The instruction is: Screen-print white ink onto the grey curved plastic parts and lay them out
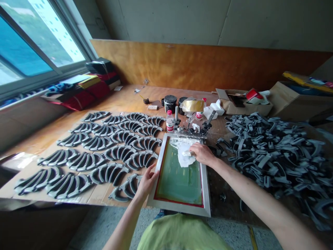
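A screen printing frame [206, 187] with a silver rim and green mesh lies in front of me, its far end at a metal clamp [191, 133]. My left hand [147, 178] grips the frame's left rim, fingers at the outer edge. Over the far part of the mesh, my right hand [203, 153] is closed on a crumpled white wad [185, 159], cloth or paper; I cannot tell which. The wad touches the mesh, and white smears show near the clamp. My right fingertips are partly hidden.
Rows of grey curved parts [97, 151] cover cardboard at left. A heap of similar parts [270, 149] lies at right. Behind the frame stand a red-capped bottle [170, 122], a black tub [170, 103] and a tape roll [193, 105]. Cardboard boxes [288, 100] stand at the back right.
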